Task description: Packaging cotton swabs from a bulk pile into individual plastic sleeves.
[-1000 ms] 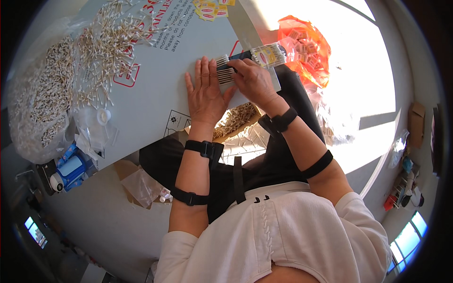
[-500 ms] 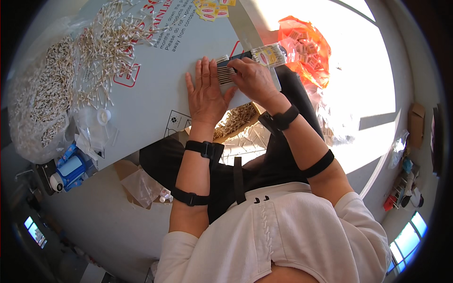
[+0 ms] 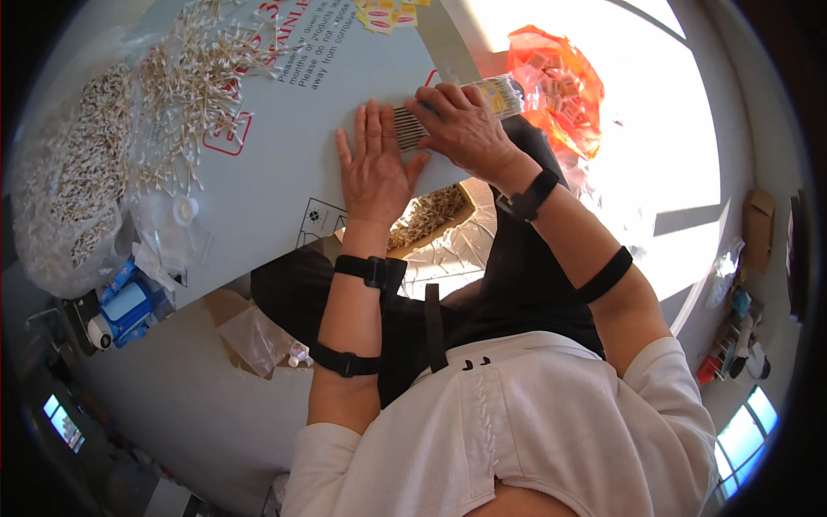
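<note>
A row of cotton swabs [image 3: 408, 127] lies side by side near the right edge of the grey table. My left hand [image 3: 376, 168] rests flat with fingers stretched out, its index finger and thumb against the row's left end. Over the row, my right hand [image 3: 469, 133] is closed, fingers curled round a dark flat bar [image 3: 428, 105], mostly hidden beneath them. A clear pack of swabs with a yellow label [image 3: 497, 95] sticks out beyond the right hand at the table's edge.
A loose heap of swabs [image 3: 194, 77] and a bulging clear bag of swabs [image 3: 86, 172] fill the table's left. Yellow labels [image 3: 388, 15] lie at the far edge. Below right stands an orange bag of packs [image 3: 564, 90]; an open box of swabs [image 3: 431, 215] sits under the table edge.
My right hand has turned and spread further over the bar and the swab row, covering most of the bar. The right elbow has swung outward. My left hand has hardly moved.
</note>
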Demonstrator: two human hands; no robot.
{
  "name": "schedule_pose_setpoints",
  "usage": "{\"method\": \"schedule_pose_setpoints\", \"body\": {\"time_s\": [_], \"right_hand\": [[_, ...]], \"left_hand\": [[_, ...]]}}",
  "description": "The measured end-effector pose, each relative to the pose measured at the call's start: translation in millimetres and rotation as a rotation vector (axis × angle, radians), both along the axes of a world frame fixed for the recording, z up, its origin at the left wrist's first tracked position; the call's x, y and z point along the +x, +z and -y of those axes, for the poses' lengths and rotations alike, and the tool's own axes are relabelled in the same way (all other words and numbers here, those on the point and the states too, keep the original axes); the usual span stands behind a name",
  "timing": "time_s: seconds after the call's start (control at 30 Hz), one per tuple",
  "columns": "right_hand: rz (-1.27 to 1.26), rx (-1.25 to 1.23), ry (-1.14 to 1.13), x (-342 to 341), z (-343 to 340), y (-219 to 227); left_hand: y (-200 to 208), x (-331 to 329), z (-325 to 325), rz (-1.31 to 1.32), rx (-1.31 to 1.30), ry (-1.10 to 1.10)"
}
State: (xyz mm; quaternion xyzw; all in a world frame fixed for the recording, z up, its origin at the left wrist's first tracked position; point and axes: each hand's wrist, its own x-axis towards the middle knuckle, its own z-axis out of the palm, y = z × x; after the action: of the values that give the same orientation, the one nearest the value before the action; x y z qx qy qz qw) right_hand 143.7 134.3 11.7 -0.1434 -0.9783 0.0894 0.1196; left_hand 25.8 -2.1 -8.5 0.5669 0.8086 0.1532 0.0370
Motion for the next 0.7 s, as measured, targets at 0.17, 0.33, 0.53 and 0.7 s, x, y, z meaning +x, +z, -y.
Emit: {"method": "schedule_pose_setpoints", "body": {"time_s": [0.17, 0.33, 0.53, 0.7], "right_hand": [[-0.050, 0.052, 0.043, 2, -2, -8], [-0.083, 0.080, 0.032, 2, -4, -17], [-0.102, 0.074, -0.194, 18, -14, 7], [0.011, 0.036, -0.306, 56, -37, -6]], "left_hand": [[3, 1, -1, -0.010, -0.014, 0.004], [6, 4, -3, -0.004, -0.019, 0.018], [-1, 4, 0, -0.015, -0.038, 0.039], [2, 10, -4, -0.016, -0.049, 0.056]]}}
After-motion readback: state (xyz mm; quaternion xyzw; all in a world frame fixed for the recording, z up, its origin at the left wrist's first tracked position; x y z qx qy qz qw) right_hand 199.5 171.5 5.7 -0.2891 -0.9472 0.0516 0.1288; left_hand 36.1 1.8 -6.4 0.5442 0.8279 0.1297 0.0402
